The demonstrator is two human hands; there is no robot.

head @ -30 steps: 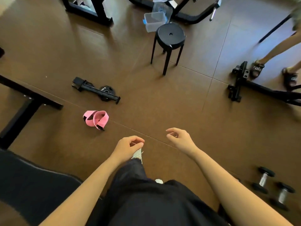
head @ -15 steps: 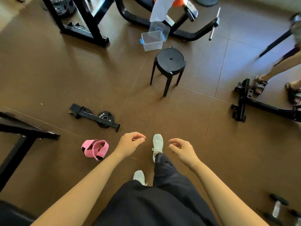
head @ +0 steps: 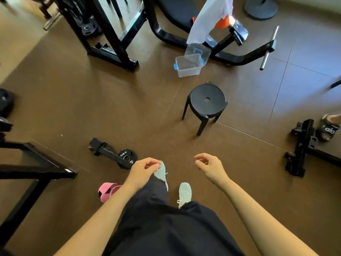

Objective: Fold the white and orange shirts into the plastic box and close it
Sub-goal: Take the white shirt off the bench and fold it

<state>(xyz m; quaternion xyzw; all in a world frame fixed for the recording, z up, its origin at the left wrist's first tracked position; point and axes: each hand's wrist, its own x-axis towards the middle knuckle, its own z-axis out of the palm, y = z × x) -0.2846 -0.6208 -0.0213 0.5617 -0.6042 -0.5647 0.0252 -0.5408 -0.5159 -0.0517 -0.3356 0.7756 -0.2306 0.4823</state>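
Head view: the person stands on the brown floor in dark trousers and pale trainers, both arms held out low in front. The left hand has a loose grip, fingers curled toward the thumb around nothing. The right hand is the same, with a slack, half-curled, empty grip.

The task's things are all well apart from the hands, at the far side of the floor beyond a black stool. The white shirt hangs unfolded over the black exercise machine. The orange shirt shows only as a patch just behind it, so how it lies cannot be told. The clear plastic box, with blue latches, sits on the floor just below the white shirt's hem, open and apparently with nothing in it. Its lid stands tilted up behind it against the machine's frame.

By my reading, nothing of the task is done. Neither shirt is taken, folded or packed, and the box is unclosed. What is left is all of it: reaching the machine, taking down each shirt, folding both, laying them in the box, fitting the lid and snapping the latches.

Near the feet lie a small weight plate and a pink band.
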